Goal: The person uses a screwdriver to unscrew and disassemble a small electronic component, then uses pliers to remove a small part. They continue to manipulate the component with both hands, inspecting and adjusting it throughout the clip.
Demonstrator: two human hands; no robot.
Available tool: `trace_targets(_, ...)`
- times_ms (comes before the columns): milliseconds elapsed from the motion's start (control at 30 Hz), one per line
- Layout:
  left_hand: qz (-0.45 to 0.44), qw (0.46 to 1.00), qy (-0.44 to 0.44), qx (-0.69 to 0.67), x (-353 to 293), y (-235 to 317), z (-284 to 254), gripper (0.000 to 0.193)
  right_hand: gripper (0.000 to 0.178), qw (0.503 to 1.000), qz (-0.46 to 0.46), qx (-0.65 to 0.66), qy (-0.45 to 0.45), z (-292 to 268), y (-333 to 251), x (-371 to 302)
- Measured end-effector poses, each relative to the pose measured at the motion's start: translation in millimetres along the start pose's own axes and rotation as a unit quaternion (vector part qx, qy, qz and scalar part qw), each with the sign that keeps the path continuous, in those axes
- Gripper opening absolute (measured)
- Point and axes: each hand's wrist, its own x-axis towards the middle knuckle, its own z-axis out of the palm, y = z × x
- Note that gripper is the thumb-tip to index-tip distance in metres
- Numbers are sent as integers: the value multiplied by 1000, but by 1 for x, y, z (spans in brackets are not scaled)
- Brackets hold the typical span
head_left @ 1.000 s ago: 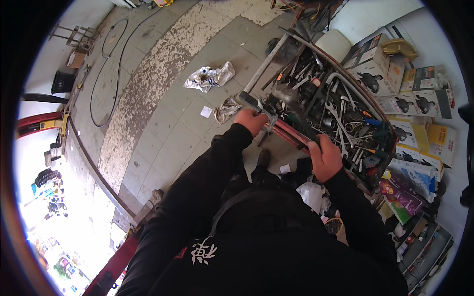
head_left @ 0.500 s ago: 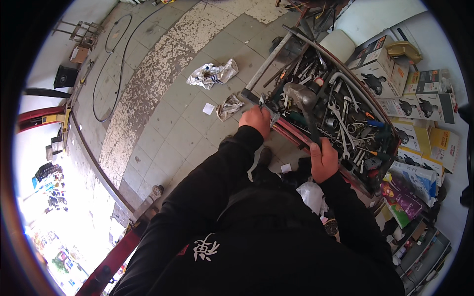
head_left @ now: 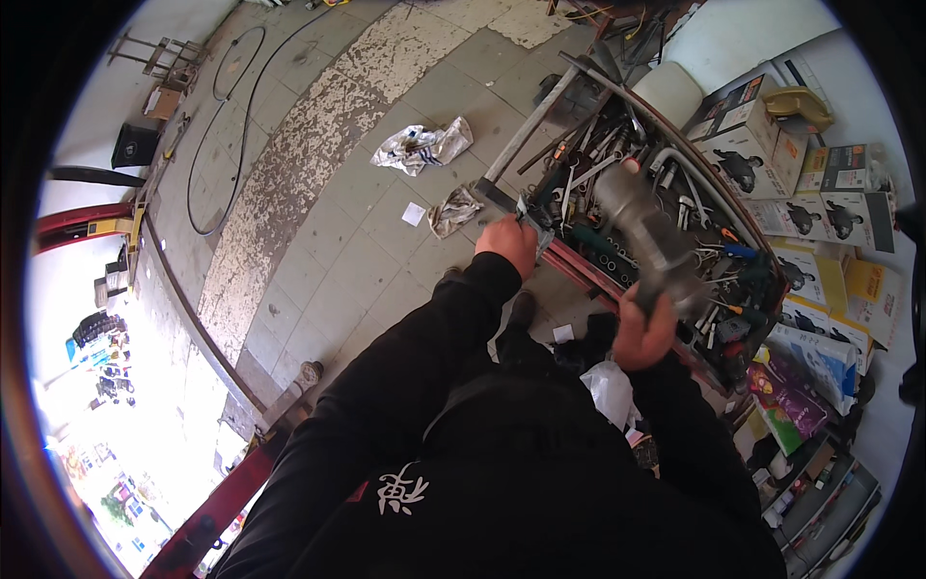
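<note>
In my right hand (head_left: pixel 644 331) I grip a hammer (head_left: pixel 651 227), its metal head smeared by motion above the tool tray. My left hand (head_left: pixel 508 244) is closed on a small grey metal piece (head_left: pixel 536 230) at the near left corner of the red tool cart (head_left: pixel 581 270). Fingers hide much of that piece, so its kind cannot be made out. Under the hammer the cart's tray is heaped with wrenches (head_left: pixel 577 178), sockets and screwdrivers (head_left: pixel 745 313).
Two crumpled rags (head_left: pixel 422 145) and a white paper (head_left: pixel 413 213) lie on the tiled floor. Boxes (head_left: pixel 748 154) are stacked along the wall at right. A white plastic bag (head_left: pixel 608 394) sits by my legs. A black hose (head_left: pixel 241 145) loops at far left.
The hammer has swung to the right, its head now blurred over the middle of the tray. My right hand has shifted slightly right and nearer. My left hand stays at the cart's corner.
</note>
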Motion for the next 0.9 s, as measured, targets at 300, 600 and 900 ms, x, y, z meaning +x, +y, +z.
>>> trace_targets(300, -47, 998, -6, -33, -2, -1, -4, 36, 31, 988, 88, 12, -127, -21, 1, 11)
trace_targets(600, -58, 996, -35, -50, -15, 0, -8, 35, 33, 952, 162, -157, -206, 18, 16, 0)
trace_targets(900, -130, 974, -31, -185, -7, -14, -1, 42, 20, 990, 43, 123, -61, -31, -55, 34)
